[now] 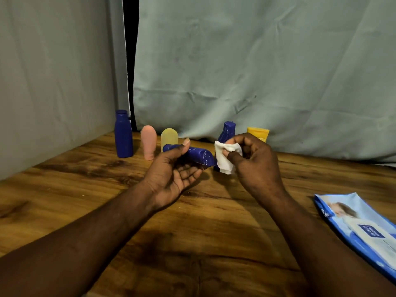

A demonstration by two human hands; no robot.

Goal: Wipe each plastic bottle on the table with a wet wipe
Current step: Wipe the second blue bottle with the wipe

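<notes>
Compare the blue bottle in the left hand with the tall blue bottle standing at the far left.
The held blue bottle lies sideways in the left hand; the standing blue bottle is upright on the table. The held blue bottle shows pale streaks; the standing blue bottle looks plain. Both are dark blue.

The bottle [201,156] in the left hand [171,171] was dark blue, the right hand [257,166]'s wipe [225,162] white, the tabletop [192,236] brown woodgrain.
</notes>
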